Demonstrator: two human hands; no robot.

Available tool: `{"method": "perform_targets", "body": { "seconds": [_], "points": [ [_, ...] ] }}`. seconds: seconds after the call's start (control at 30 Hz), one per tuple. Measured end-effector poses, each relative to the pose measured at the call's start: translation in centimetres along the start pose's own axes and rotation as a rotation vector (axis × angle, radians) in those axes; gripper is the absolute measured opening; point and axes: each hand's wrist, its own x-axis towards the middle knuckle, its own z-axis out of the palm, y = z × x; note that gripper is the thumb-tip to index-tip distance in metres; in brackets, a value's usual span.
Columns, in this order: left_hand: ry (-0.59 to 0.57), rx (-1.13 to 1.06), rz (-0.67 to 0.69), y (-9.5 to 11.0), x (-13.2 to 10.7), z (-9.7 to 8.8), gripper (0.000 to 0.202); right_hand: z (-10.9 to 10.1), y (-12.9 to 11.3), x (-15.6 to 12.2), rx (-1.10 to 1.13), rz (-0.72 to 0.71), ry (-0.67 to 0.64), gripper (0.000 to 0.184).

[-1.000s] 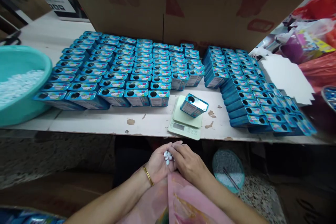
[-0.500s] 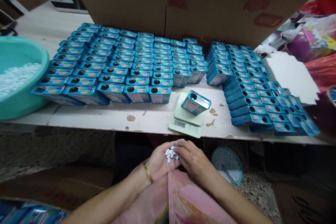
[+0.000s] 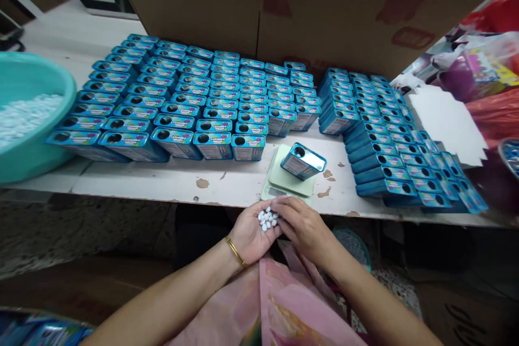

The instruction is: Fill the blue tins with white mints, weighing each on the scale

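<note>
The left hand (image 3: 251, 232) lies palm up just below the near edge of the white worktop (image 3: 141, 181), at 6 o'clock in the view. Its grip is a shallow cup holding a small heap of white oval tablets (image 3: 267, 218). A thin gold bangle (image 3: 235, 250) circles its wrist. The right hand (image 3: 306, 227) lies palm down just beside it at 3 o'clock, fingertips touching the heap. Its grip is narrow; whether it pinches a tablet cannot be determined.

At 12 o'clock from the hands, a pale green digital scale (image 3: 284, 181) sits at the worktop edge. One blue rectangular tin with a round top opening (image 3: 303, 161) rests tilted on its platform.

At 10 to 12 o'clock, rows of matching blue tins (image 3: 182, 102) stand upright, openings up. At 1 to 2 o'clock, a second block of blue tins (image 3: 385, 135) lies packed closely. A teal plastic basin (image 3: 36, 157) containing white tablets sits at 9 o'clock. A brown cardboard wall (image 3: 324, 11) closes the far side at 12 o'clock.
</note>
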Motion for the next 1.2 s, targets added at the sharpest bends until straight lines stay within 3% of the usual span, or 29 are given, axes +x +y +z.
{"method": "perform_targets", "body": {
  "seconds": [0.3,0.47,0.63,0.83,0.93,1.0,1.2],
  "points": [
    [-0.122,0.020,0.071,1.0,0.7,2.9,0.020,-2.5,1.4,2.4,0.019,-0.096,0.038,0.019],
    [-0.158,0.043,0.150,1.8,1.3,5.1,0.021,-5.4,1.9,4.5,-0.004,-0.087,0.173,0.016],
    [-0.117,0.089,0.175,2.7,1.7,6.9,0.029,-7.6,3.8,6.6,-0.098,-0.052,0.327,0.016],
    [-0.035,0.123,0.195,3.6,1.3,7.4,0.031,-8.7,4.3,6.9,-0.193,-0.015,0.357,0.020],
    [-0.066,0.116,0.194,3.1,0.8,6.8,0.027,-7.7,2.3,5.4,-0.199,-0.024,0.327,0.021],
    [-0.057,0.069,0.165,2.4,0.4,5.7,0.024,-5.9,0.6,4.0,-0.207,-0.068,0.215,0.026],
    [0.072,-0.035,-0.056,-0.7,-1.3,0.0,0.030,-0.2,-2.4,-1.0,-0.174,-0.106,-0.095,0.036]
  ]
}}
